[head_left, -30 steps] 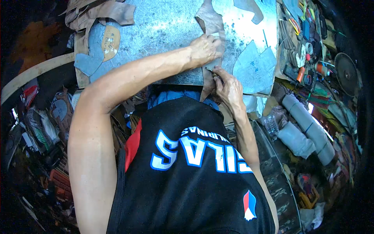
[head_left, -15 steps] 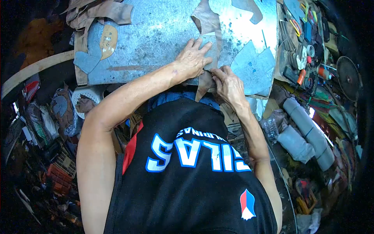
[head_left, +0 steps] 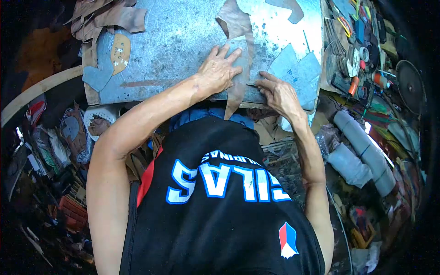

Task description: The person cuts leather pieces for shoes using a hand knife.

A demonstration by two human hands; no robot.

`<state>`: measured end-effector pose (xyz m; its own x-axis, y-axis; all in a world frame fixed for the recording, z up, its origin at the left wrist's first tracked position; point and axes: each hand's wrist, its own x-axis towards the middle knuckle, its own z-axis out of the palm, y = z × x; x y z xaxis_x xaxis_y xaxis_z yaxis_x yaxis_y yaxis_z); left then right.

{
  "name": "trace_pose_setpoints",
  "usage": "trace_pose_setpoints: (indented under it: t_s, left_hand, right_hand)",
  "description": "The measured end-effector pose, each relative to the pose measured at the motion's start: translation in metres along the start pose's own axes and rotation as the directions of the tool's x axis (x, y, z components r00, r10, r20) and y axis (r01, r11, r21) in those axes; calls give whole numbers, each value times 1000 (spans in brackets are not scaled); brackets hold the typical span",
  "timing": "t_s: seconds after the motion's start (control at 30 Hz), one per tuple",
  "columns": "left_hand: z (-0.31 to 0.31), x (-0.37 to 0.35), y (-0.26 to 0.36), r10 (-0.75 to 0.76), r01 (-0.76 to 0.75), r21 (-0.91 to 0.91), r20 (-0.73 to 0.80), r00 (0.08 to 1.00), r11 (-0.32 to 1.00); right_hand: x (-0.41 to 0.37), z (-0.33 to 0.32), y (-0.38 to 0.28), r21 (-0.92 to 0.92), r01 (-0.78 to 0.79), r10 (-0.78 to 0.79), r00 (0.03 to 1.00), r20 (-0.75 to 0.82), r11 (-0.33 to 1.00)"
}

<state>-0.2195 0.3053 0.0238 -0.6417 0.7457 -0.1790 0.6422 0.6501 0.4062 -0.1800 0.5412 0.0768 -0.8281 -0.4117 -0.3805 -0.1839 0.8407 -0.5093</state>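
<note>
My left hand (head_left: 217,71) lies with fingers spread on a thin grey pattern piece (head_left: 238,42), which rests on a long brown leather piece (head_left: 251,34). The leather's narrow lower end (head_left: 233,103) hangs over the near edge of the metal-topped table (head_left: 169,55). To the right of the leather, my right hand (head_left: 280,95) is closed, its fingers curled round a thin dark-tipped tool (head_left: 251,84). Only the tool's tip shows, close to the leather's right side; the rest is hidden in the fingers.
Grey pattern sheets (head_left: 295,68) lie at the right of the tabletop. A tan marked template (head_left: 120,54) and brown leather scraps (head_left: 112,18) are at the left. Beyond the right edge are tape rolls (head_left: 364,54), an orange-handled tool (head_left: 354,86) and a round grille (head_left: 410,87).
My right hand has moved away to the right from the leather, with the tool in it. My left hand stays on the pattern piece. The whole view has shifted slightly.
</note>
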Motion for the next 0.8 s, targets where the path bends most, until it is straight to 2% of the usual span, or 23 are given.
trace_pose_setpoints:
  t_s: [0.2, 0.33, 0.4, 0.47, 0.53, 0.6, 0.63, 0.67, 0.73, 0.8]
  left_hand:
    - [-3, 2, 1, -5, 5, 7, 37, 999, 1000]
    - [-8, 4, -1, 14, -15, 16, 45, 999, 1000]
    - [-6, 3, -2, 27, -27, 4, 25, 999, 1000]
    - [-3, 7, -7, 51, -51, 5, 19, 999, 999]
    - [-3, 11, -8, 74, -75, 7, 9, 997, 997]
    - [-7, 11, -8, 99, -99, 32, 6, 995, 995]
    - [-9, 11, -8, 111, -112, 34, 14, 994, 993]
    - [-12, 12, -8, 111, -112, 40, 31, 993, 993]
    - [-12, 13, -8, 122, -125, 51, 55, 991, 991]
    - [-13, 14, -10, 120, -122, 44, 45, 992, 992]
  right_hand:
    - [1, -5, 12, 8, 20, -20, 998, 56, 1000]
    - [-13, -7, -5, -13, 9, -9, 1000, -29, 1000]
    - [-39, -1, -37, 125, -206, 228, 953, -202, 971]
    - [-60, 45, -39, 370, -346, 446, 864, -234, 863]
    - [-72, 97, -39, 597, -437, 585, 808, -67, 673]
    - [-70, 130, -51, 802, -457, 658, 745, 109, 385]
    - [-67, 138, -58, 901, -415, 646, 724, 244, 124]
    - [-65, 148, -60, 905, -410, 652, 718, 244, 112]
    - [-62, 169, -55, 977, -214, 607, 775, 175, -9]
    - [-73, 165, -53, 983, -182, 620, 772, 143, 0]
